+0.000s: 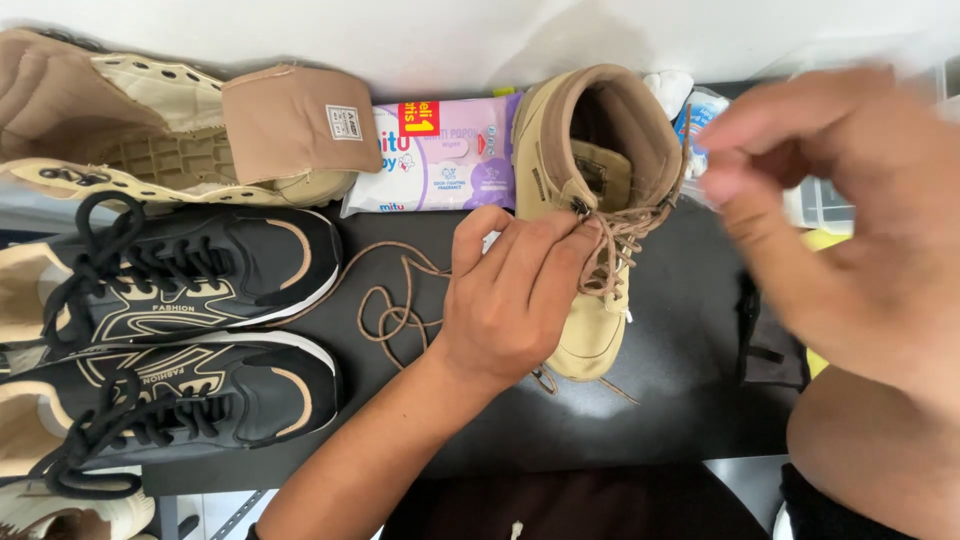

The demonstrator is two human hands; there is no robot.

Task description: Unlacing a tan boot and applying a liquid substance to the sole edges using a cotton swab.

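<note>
Boot (pixel 590 200), tan, high-top, upright on dark tabletop (pixel 680 390), toe pointing toward wearer, collar open. Brown lace (pixel 400 300) threaded thru upper eyelets, loose end coiled on tabletop left of boot.

L hand (pixel 510 295): fingers closed in pinch on lace at top eyelet, boot's left side; fingertips touching eyelet hardware. R hand (pixel 840 230): raised close to camera, blurred, fingers half-curled and apart, nothing visibly held; hovers right of boot, not touching it.

Step in hand, by judgement: lacing work at upper eyelets, lace partly slack. Next move prob. calls for steady pinch by L hand and R hand coming down to lace's other side, w/o snagging coiled slack.

Nearby items:
- Second tan boot (pixel 180 130), lying on side, top left, sole showing.
- Black sneakers, pr. (pixel 190 330), black laces, side by side at left.
- Wipes pack (pixel 440 155), purple/white, flat, between the two boots, touching upright boot.
- Small white/blue packets (pixel 695 110) behind boot, unclear.
- Dark cloth (pixel 770 340) on tabletop at right.
</note>
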